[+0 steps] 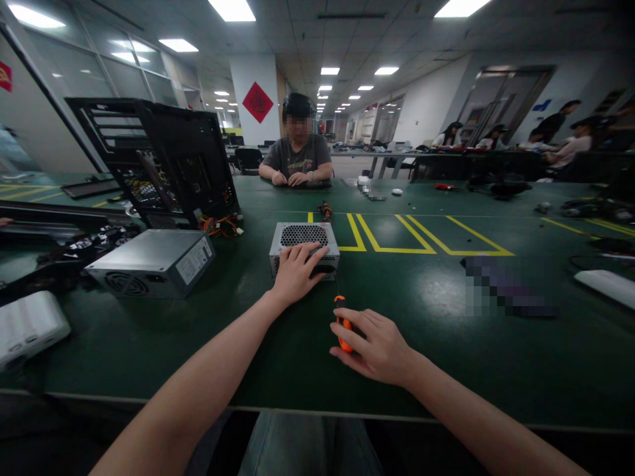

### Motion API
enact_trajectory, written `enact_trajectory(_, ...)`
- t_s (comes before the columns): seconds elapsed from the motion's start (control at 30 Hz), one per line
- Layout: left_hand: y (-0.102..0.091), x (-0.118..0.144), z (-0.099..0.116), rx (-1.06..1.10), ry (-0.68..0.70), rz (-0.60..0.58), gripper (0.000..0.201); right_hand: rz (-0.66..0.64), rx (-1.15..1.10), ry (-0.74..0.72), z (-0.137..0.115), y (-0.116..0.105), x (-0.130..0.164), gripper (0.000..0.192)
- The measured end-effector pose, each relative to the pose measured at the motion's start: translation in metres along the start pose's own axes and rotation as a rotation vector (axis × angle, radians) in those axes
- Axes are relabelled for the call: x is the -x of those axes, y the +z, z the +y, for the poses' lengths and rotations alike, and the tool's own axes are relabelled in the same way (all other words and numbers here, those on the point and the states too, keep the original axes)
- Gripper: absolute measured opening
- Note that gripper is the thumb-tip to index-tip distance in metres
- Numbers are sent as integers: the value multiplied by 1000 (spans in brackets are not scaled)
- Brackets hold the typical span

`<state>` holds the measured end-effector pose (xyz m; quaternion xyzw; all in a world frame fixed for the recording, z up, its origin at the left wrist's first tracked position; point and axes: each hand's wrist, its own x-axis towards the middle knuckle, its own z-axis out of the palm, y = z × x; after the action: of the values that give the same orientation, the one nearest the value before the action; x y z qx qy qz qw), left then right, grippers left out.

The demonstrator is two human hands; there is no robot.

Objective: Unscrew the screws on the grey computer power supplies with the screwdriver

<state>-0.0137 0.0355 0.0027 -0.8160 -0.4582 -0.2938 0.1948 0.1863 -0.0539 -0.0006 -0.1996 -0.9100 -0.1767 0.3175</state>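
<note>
A big green table [446, 344] fills most of the view, with yellow lines [397, 241] painted on it. At the far left stands a black computer case [163, 158], open on one side, with orange wires [221, 226] spilling out at its foot. In front of the case lies a grey metal box [153, 261] with a fan in its end. A white box [27, 327] sits near the left edge of the table.

In the middle of the table, close to the person, sits a small silver box [303, 239] with many little holes on top. The left hand [296, 272] lies flat on the near top corner of this small silver box, fingers spread and pressing down, not wrapped around it.

Just in front of that box is an orange screwdriver [342, 325], its thin metal tip pointing toward the box. The right hand [374, 347] has its fingers curled loosely over the orange handle, holding it against the table.

Across the table, another person [297, 155] in a grey shirt sits with both hands on the table. More people sit far off to the right.
</note>
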Motion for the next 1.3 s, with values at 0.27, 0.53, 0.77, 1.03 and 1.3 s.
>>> enact_trajectory(0.27, 0, 0, -1, 9, -1, -10, 53, 49, -66, 72, -1, 3, 3, 29)
enact_trajectory(0.53, -2, 0, 1, -1, 0, -8, 53, -31, -3, 10, -1, 0, 0, 23)
enact_trajectory(0.77, 1, 0, -1, 3, 0, -6, 52, -11, -35, 2, -1, 1, -1, 24)
enact_trajectory(1.03, 0, 0, -1, -9, 1, -3, 51, -15, -108, 66, -1, 4, 2, 28)
enact_trajectory(1.3, 1, 0, -1, -1, -2, -3, 52, -62, -13, -16, 1, 0, -1, 24)
